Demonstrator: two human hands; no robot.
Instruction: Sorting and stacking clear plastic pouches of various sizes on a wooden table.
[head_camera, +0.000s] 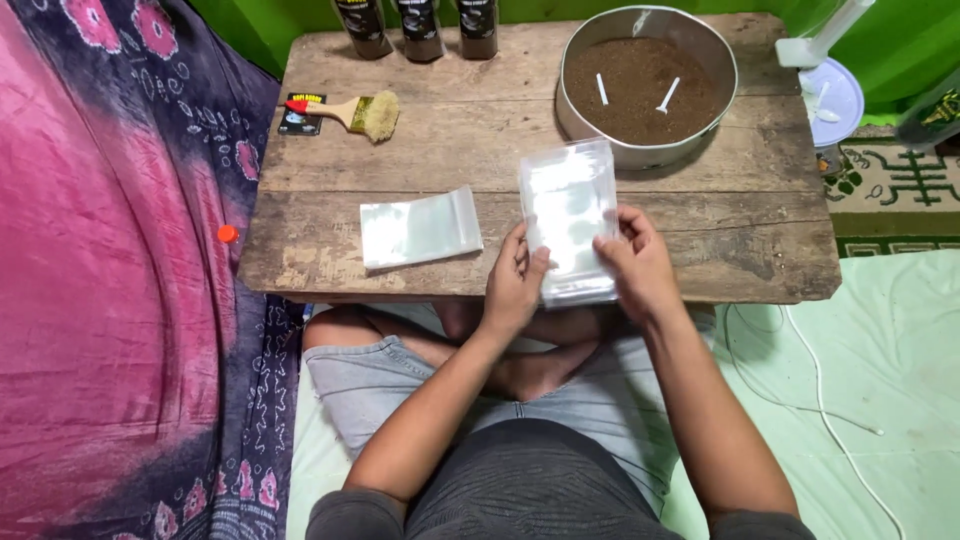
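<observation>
Head view: three dark bottles cut off above.

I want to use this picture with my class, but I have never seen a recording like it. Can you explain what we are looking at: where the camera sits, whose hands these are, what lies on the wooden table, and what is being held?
There is no machine here. The camera is worn on a person's head and looks down, so you see that person's own arms and crossed legs from above. They sit on the floor at a low wooden table.

Both hands hold a stack of clear plastic bags at the table's near edge: the left hand grips its left side, the right hand its right side.

On the table, another clear bag lies flat to the left. Further back are a paintbrush with a wooden handle, three dark bottles, and a round metal pan of brown powder with two small white scoops in it.
</observation>
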